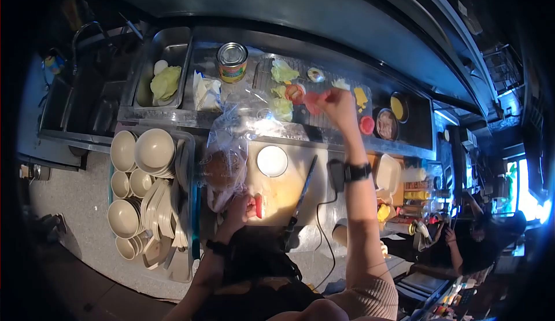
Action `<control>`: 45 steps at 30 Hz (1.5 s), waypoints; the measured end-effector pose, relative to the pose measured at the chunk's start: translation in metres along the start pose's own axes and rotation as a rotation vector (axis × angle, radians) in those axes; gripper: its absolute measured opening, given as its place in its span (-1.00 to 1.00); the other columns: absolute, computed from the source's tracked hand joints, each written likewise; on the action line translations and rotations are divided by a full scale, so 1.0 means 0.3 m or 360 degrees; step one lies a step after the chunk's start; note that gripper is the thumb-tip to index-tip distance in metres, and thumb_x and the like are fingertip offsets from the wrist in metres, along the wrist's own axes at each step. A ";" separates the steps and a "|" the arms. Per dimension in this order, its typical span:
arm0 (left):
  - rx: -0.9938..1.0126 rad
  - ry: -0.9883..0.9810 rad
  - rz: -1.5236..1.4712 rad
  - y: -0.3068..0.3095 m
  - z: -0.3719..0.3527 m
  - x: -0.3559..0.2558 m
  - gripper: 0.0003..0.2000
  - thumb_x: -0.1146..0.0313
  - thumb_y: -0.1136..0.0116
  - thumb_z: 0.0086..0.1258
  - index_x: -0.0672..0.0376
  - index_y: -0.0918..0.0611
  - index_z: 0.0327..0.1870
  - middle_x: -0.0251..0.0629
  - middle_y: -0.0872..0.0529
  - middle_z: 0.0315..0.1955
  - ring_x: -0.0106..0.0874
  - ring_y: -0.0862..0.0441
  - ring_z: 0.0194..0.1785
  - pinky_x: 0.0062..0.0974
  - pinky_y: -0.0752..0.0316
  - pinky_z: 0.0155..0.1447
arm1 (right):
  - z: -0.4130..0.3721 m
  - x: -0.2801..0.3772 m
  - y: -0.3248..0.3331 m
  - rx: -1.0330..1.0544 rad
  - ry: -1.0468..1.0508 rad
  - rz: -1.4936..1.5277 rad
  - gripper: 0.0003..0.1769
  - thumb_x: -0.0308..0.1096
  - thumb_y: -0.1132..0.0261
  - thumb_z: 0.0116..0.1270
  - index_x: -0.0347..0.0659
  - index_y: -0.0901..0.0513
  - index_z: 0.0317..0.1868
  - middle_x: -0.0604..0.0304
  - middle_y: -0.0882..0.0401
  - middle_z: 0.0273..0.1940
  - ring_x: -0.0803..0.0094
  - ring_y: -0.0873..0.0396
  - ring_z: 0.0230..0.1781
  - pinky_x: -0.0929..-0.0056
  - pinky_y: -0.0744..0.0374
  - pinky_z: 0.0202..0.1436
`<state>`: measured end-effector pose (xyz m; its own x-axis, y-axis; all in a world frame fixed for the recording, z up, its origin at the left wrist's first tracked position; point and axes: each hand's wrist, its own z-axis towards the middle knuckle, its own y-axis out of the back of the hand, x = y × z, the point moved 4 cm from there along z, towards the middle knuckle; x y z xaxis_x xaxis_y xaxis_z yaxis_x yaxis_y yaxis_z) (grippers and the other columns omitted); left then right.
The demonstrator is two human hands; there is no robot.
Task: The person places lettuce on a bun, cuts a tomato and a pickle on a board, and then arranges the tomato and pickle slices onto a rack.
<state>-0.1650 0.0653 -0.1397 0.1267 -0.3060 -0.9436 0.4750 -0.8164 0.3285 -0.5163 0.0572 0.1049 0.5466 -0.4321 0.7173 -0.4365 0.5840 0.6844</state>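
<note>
My right hand reaches over the steel counter, its fingers closed on a red tomato slice. Beside that slice lie another tomato slice and lettuce leaves. Near my body, my left hand is closed on a red tomato piece at the left edge of the cutting board. A long dark knife rests on the board's right side. On the board stands a round white container. Behind my left hand is a clear plastic bag with something brown inside.
Stacked cream bowls fill a bin at left. A steel pan holds lettuce and something white. A large can stands at the back. Round pans are at right, past a red round slice. A co-worker is at far right.
</note>
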 end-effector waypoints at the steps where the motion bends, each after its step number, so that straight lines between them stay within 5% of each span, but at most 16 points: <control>1: -0.0006 -0.0035 0.0022 0.001 -0.001 -0.001 -0.80 0.53 -0.34 0.17 0.17 -0.53 -0.27 -0.17 -0.60 -0.39 -0.28 -0.59 -0.30 -0.37 -0.46 -0.19 | 0.086 -0.073 -0.035 0.0047 0.0034 0.0128 -0.80 -0.35 -0.45 0.15 -0.35 -0.71 -0.44 0.11 -0.72 -0.50 0.46 -0.69 -0.51 0.44 -0.61 -0.38; 5: -0.0098 -0.0118 0.0075 0.009 0.001 -0.036 -0.81 0.51 -0.33 0.17 0.17 -0.53 -0.28 -0.15 -0.58 -0.40 -0.18 -0.57 -0.31 -0.31 -0.43 -0.19 | 0.333 -0.181 -0.193 0.0136 -0.0104 0.0751 -0.83 -0.39 -0.45 0.15 -0.36 -0.72 -0.45 0.16 -0.71 -0.50 0.49 -0.68 -0.49 0.50 -0.60 -0.39; 12: -0.0155 -0.0132 0.0100 -0.002 -0.004 -0.007 -0.77 0.37 -0.38 0.13 0.14 -0.57 -0.25 -0.17 -0.62 -0.38 -0.19 -0.59 -0.29 -0.27 -0.44 -0.17 | 0.529 -0.246 -0.416 0.0349 -0.0571 0.1179 -0.87 -0.45 -0.48 0.17 -0.29 -0.71 -0.30 0.14 -0.72 -0.41 0.44 -0.69 -0.48 0.51 -0.65 -0.40; 18: -0.0076 0.0041 0.0209 -0.006 -0.012 -0.011 -0.72 0.36 -0.41 0.10 0.16 -0.58 -0.22 -0.16 -0.62 -0.36 -0.15 -0.60 -0.26 -0.24 -0.44 -0.16 | 0.612 -0.481 -0.554 0.0228 -0.0817 0.0659 -0.79 -0.50 -0.49 0.13 -0.34 -0.66 -0.25 0.08 -0.71 -0.43 0.37 -0.69 -0.52 0.42 -0.65 -0.52; 24: -0.0110 0.0014 0.0188 0.002 -0.003 -0.031 -0.73 0.40 -0.40 0.09 0.16 -0.58 -0.22 -0.16 -0.61 -0.36 -0.15 -0.59 -0.26 -0.25 -0.43 -0.16 | 0.586 -0.416 -0.522 0.0063 -0.0840 0.0541 -0.67 -0.32 -0.47 0.14 -0.42 -0.67 -0.21 -0.05 -0.74 -0.33 0.30 -0.74 -0.46 0.32 -0.71 -0.44; 30: -0.0097 0.0020 0.0202 0.007 -0.002 -0.036 -0.73 0.44 -0.40 0.06 0.16 -0.57 -0.23 -0.17 -0.61 -0.35 -0.16 -0.59 -0.25 -0.27 -0.44 -0.15 | 0.669 -0.572 -0.582 0.0042 -0.0785 0.0223 -0.45 -0.11 -0.38 0.19 -0.49 -0.66 -0.04 -0.27 -0.73 -0.11 0.04 -0.76 -0.05 0.20 -0.68 -0.01; 33: -0.0103 0.0007 0.0206 0.010 0.001 -0.042 -0.74 0.45 -0.40 0.06 0.17 -0.57 -0.25 -0.17 -0.60 -0.35 -0.17 -0.59 -0.24 -0.28 -0.44 -0.15 | 0.699 -0.613 -0.608 -0.0074 -0.0701 0.0074 -0.56 -0.18 -0.39 0.26 -0.42 -0.68 -0.05 -0.12 -0.75 -0.17 0.14 -0.77 -0.24 0.18 -0.75 -0.27; 39: -0.0034 0.0090 0.0097 0.004 -0.003 -0.040 -0.75 0.41 -0.38 0.10 0.24 -0.55 -0.27 -0.10 -0.56 -0.28 -0.11 -0.53 -0.14 -0.21 -0.40 -0.05 | 0.526 -0.304 -0.471 -0.0180 -0.0476 -0.0506 -0.60 -0.04 -0.33 0.24 -0.19 -0.68 -0.10 -0.16 -0.72 -0.04 -0.10 -0.70 0.01 0.04 -0.65 0.09; 45: -0.0064 0.0015 0.0067 -0.002 0.001 -0.028 -0.77 0.40 -0.37 0.14 0.22 -0.58 -0.24 -0.12 -0.60 -0.29 -0.13 -0.57 -0.17 -0.26 -0.44 -0.06 | 0.569 -0.341 -0.505 -0.0145 -0.0524 -0.0367 -0.60 -0.03 -0.30 0.28 -0.14 -0.69 -0.04 -0.15 -0.71 0.00 -0.10 -0.69 0.04 0.00 -0.65 0.09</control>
<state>-0.1666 0.0683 -0.1319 0.1555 -0.3346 -0.9295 0.5037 -0.7825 0.3660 -0.6281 -0.1044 -0.0499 0.3586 -0.7469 0.5599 -0.2558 0.4982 0.8285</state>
